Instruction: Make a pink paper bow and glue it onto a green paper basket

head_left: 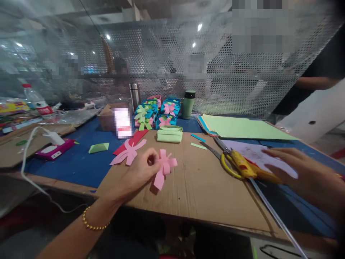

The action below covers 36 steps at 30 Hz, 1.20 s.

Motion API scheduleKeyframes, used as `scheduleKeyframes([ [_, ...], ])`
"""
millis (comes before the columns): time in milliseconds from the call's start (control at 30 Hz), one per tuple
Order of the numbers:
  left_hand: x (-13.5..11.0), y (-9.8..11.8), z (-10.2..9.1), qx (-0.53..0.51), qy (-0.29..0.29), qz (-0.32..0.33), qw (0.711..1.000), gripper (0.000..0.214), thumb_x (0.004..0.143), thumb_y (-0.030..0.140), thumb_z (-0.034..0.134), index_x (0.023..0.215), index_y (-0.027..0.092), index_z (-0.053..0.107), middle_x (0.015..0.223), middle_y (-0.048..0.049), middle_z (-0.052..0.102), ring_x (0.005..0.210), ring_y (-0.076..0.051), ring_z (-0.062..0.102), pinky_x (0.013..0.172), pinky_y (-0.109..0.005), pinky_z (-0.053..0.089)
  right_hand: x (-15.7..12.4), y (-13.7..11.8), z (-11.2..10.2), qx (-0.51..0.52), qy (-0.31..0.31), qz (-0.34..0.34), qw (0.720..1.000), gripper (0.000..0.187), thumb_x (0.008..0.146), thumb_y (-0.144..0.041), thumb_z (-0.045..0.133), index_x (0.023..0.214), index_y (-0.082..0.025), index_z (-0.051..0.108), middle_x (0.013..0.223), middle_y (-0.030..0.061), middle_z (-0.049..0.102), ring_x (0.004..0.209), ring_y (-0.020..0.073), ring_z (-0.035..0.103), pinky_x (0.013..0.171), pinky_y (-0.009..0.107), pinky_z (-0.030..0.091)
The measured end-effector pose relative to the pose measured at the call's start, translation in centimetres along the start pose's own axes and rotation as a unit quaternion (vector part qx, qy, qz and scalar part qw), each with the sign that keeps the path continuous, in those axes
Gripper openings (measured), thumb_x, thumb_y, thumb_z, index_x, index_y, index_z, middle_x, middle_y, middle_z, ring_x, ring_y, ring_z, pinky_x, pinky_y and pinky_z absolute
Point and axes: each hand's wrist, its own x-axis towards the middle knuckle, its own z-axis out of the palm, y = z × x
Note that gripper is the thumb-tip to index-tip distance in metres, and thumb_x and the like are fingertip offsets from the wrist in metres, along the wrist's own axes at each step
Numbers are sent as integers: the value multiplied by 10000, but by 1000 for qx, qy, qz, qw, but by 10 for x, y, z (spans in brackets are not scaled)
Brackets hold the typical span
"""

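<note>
Between the thumb and fingers of my left hand [142,167] is a pink paper flower [163,167] with curled petals, held just above the cardboard. Beside that hand lies another pink paper cutout [130,153], partly over a red paper strip [121,144]. My right hand [304,176], a little blurred, is open with fingers stretched out by the handle of a yellow glue gun [239,163]. A long clear glue stick [277,217] runs from the gun toward the front edge. Scissors [229,167] with yellow handles lie against the gun, blades pointing away.
Behind the cardboard [199,187] sit a folded light green paper piece [169,135] and several flower-decorated paper items [157,111]. A steel bottle [134,97], green tumbler [188,104], paper stack [248,127] and purple power strip [56,149] surround them. Another person's arm [315,82] shows at right.
</note>
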Motion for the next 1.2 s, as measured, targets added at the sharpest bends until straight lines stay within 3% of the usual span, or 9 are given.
scheduleKeyframes([
  [100, -2, 9, 4, -77, 10, 0, 997, 112, 821, 156, 539, 747, 205, 471, 725, 31, 538, 600, -117, 562, 493, -218, 361, 4, -69, -35, 53, 151, -64, 985, 208, 959, -304, 568, 1109, -232, 692, 1156, 134, 713, 1096, 286, 664, 980, 400, 488],
  [133, -2, 12, 6, -90, 19, 13, 996, 121, 810, 147, 548, 740, 205, 468, 722, 36, 524, 588, -108, 540, 490, -215, 360, 5, -95, -43, 98, 158, -71, 980, 189, 961, -302, 577, 1101, -244, 691, 1151, 112, 707, 1079, 264, 665, 967, 389, 493],
  [233, 1, 15, 14, -105, 46, 82, 990, 141, 793, 133, 586, 728, 201, 481, 720, 42, 496, 630, -102, 499, 550, -214, 400, 13, -162, -46, 269, 116, -98, 951, 216, 951, -295, 588, 1138, -239, 681, 1168, 95, 693, 1095, 251, 652, 967, 416, 497],
  [333, 3, 14, 21, -129, 65, 121, 982, 100, 815, 170, 629, 822, 195, 533, 784, 32, 532, 704, -108, 518, 631, -218, 443, 21, -193, -28, 412, -7, -14, 911, 301, 943, -368, 597, 1197, -213, 645, 1188, 107, 707, 1127, 265, 647, 992, 458, 486],
  [467, 4, 15, 28, -198, 52, 103, 973, 221, 838, 200, 646, 1039, 189, 554, 952, -16, 619, 824, -139, 604, 700, -238, 494, 22, -201, -14, 567, -136, 97, 807, 352, 873, -451, 646, 1085, -169, 649, 1082, 114, 724, 1030, 267, 685, 904, 418, 527],
  [533, 3, 16, 32, -231, 16, 88, 969, 231, 847, 206, 641, 1063, 174, 565, 973, -38, 645, 855, -157, 625, 722, -251, 509, 19, -202, -14, 591, -154, 121, 783, 326, 836, -448, 666, 1002, -168, 648, 982, 91, 728, 951, 257, 691, 845, 394, 532],
  [733, 2, 18, 36, -311, -101, 29, 944, 218, 857, 226, 638, 1055, 137, 636, 1025, -71, 693, 863, -169, 634, 790, -285, 512, 18, -199, -12, 567, -158, 134, 797, 154, 801, -338, 639, 796, -185, 626, 777, 23, 682, 739, 186, 634, 684, 309, 473],
  [900, 2, 14, 27, -255, -143, 1, 956, 124, 870, 203, 587, 902, 135, 685, 879, -49, 691, 782, -161, 609, 700, -272, 475, 22, -195, -7, 545, -172, 132, 810, 119, 798, -291, 621, 778, -177, 649, 717, 6, 655, 697, 177, 608, 643, 297, 450],
  [1200, 25, 30, 27, -154, -150, 64, 975, 162, 828, 273, 626, 713, 165, 660, 741, -35, 648, 663, -156, 553, 568, -257, 412, 33, -179, -8, 504, -114, 134, 846, 299, 872, -410, 567, 1014, -190, 712, 1079, 71, 738, 1038, 263, 653, 892, 395, 477],
])
